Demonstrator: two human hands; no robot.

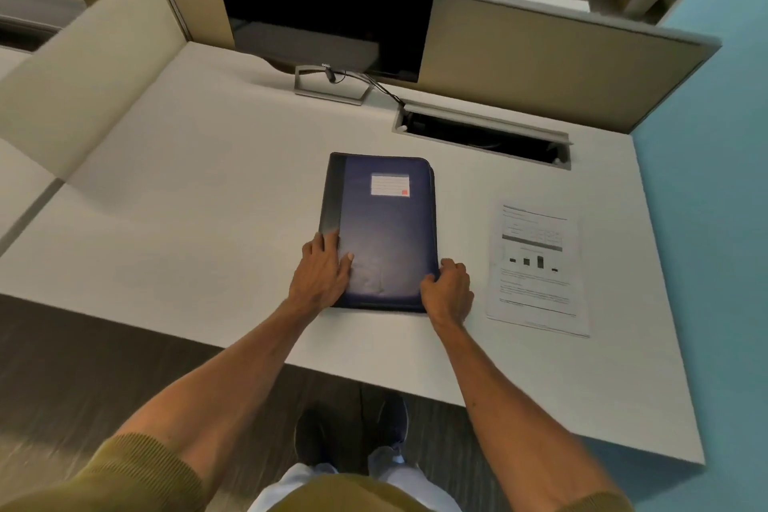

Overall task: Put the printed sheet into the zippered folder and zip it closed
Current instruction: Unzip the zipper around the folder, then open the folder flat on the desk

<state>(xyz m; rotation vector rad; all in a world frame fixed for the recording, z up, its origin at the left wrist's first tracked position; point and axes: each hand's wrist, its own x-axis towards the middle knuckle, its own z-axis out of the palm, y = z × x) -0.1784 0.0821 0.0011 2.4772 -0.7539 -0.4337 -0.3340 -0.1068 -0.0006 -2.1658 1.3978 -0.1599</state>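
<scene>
Folder (pixel 386 229) under flat left hand (pixel 322 274) fingers, right hand (pixel 446 289) fingers gripping its right edge, sheet (pixel 538 270) apart.

The desk (pixel 187 200) lies bare left of the folder (pixel 386 220), a wide stretch open to a hand as far as the slanted side panel (pixel 91 66). Between the folder and the printed sheet (pixel 536 266) runs a narrow bare strip; the right hand (pixel 449 289) sits at its near end, fingers curled at the folder's right edge. The left hand (pixel 322 272) lies flat over the folder's near left corner. Behind the folder the desk is free up to the monitor stand (pixel 330 89) and its cable (pixel 386 91); right of these an open cable hatch (pixel 482 137) breaks the surface. The monitor (pixel 328 0) overhangs the back, and a partition (pixel 540 66) closes it off.
</scene>
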